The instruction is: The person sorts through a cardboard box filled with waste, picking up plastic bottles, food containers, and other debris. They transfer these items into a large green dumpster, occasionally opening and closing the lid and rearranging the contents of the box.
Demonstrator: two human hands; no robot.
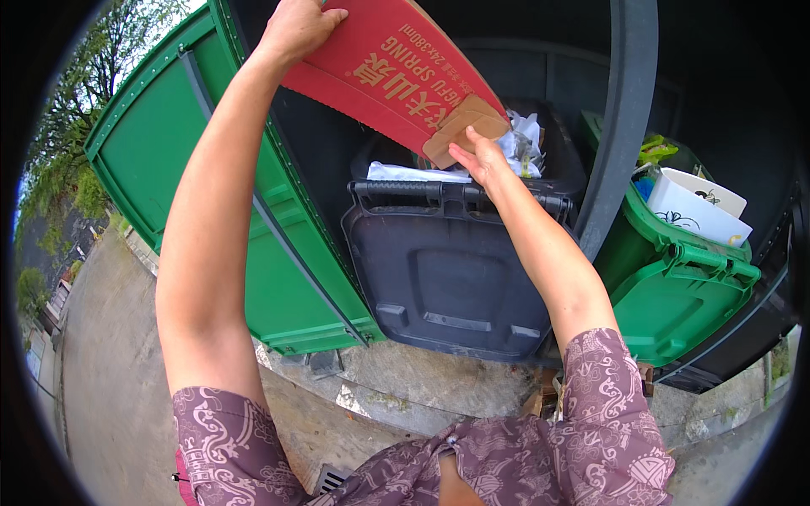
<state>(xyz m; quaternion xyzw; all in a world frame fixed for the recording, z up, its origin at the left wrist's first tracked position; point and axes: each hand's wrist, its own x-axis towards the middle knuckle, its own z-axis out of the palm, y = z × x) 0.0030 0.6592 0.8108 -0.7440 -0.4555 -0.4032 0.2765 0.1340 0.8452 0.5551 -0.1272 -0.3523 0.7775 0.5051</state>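
At the top edge, my left hand (300, 31) grips the upper left of a red cardboard carton piece (380, 69), its thumb on the printed face. My right hand (482, 157) touches the brown flap (462, 129) at the carton's lower right, thumb and fingers spread against it. Whether these fingers grip the flap is unclear. The carton bears gold writing and has a jagged lower edge. It slants over a dark grey wheeled bin (563, 152), whose lid (449, 272) hangs down in front. White paper or plastic waste (525, 142) lies inside, partly hidden by the carton.
A green metal door (291, 253) stands at the left. A grey post (623, 126) rises between the dark bin and a green wheeled bin (683, 303) holding a white container (696, 202). Below are a concrete kerb (405, 405) and a drain grate (332, 479).
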